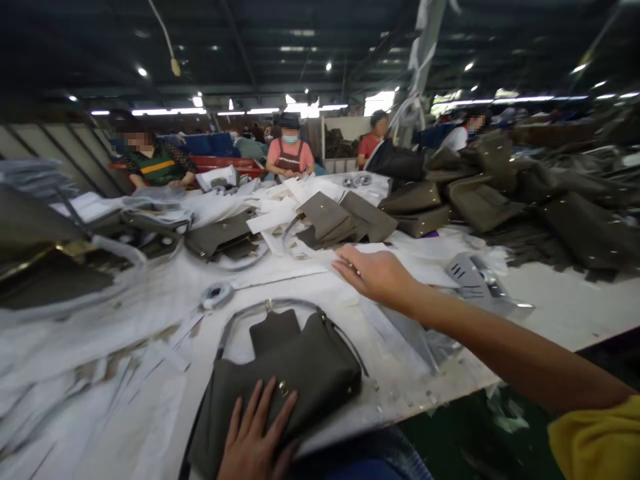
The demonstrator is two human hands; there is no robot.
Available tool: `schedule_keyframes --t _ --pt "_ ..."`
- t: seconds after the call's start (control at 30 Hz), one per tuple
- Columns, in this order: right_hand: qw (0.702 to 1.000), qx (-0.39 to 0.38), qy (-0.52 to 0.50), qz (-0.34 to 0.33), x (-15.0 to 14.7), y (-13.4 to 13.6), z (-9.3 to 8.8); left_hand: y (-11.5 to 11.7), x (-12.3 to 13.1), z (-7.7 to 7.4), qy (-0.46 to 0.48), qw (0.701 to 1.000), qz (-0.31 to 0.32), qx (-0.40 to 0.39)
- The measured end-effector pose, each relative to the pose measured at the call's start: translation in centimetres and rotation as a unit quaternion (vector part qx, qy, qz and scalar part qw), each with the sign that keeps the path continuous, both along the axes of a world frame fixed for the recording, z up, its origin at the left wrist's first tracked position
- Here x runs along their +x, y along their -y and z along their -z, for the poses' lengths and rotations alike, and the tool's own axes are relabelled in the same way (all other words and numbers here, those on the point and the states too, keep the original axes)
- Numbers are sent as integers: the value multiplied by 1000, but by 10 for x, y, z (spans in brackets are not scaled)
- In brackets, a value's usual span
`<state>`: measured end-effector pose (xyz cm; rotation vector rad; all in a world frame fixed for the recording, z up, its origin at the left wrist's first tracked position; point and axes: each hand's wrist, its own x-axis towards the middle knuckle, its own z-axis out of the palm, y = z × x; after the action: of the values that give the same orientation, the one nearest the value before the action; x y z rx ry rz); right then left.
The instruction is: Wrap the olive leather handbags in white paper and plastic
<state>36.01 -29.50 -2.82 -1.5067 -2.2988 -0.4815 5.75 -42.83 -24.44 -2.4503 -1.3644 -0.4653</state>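
A dark olive handbag (320, 363) lies on the worktable in front of me, its flap folded back and its strap looped above it. My left hand (260, 427) rests on the front of the bag with fingers spread, beside a small gold clasp (283, 388). Reaching over the table beyond the bag, my right hand (367, 270) has its fingers curled together near some white paper sheets. Whatever lies inside those fingers is too small or hidden to name. A roll of grey tape (217, 295) sits left of the strap.
Olive bag pieces (345, 217) lie ahead on white paper, with a large heap of bags (485, 180) at the right. A metal tape dispenser (477, 280) stands right of my forearm. More bags (50, 267) crowd the left. Several co-workers (290, 155) sit across the table.
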Motion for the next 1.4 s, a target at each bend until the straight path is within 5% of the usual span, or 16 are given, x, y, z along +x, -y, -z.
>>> schedule_keyframes --t 0.1,0.27,0.43,0.63,0.77,0.97,1.1,1.3,1.4 --pt "979 -145 -54 -130 -62 29 24 5 1 -15 -19 999 1 -32" --pt "831 -401 -69 -378 -95 32 69 12 4 -18 125 991 0 -56" --pt "838 -426 34 -340 -77 21 102 13 4 -19 216 975 26 -55" --pt "778 -504 2 -375 -63 30 94 6 6 -18 190 980 48 43" --pt "793 -501 -11 -347 -58 32 96 -1 4 0 180 980 27 83" --pt "839 -465 -118 -256 -82 36 105 11 -1 -15 116 989 5 -92" --pt "840 -472 -78 -256 -108 47 108 13 2 -15 135 981 -12 -137" --pt "814 -522 -52 -249 -122 53 109 21 6 16 109 993 -46 6" --pt "834 -481 -6 -270 -121 45 114 24 6 17 64 997 -29 29"
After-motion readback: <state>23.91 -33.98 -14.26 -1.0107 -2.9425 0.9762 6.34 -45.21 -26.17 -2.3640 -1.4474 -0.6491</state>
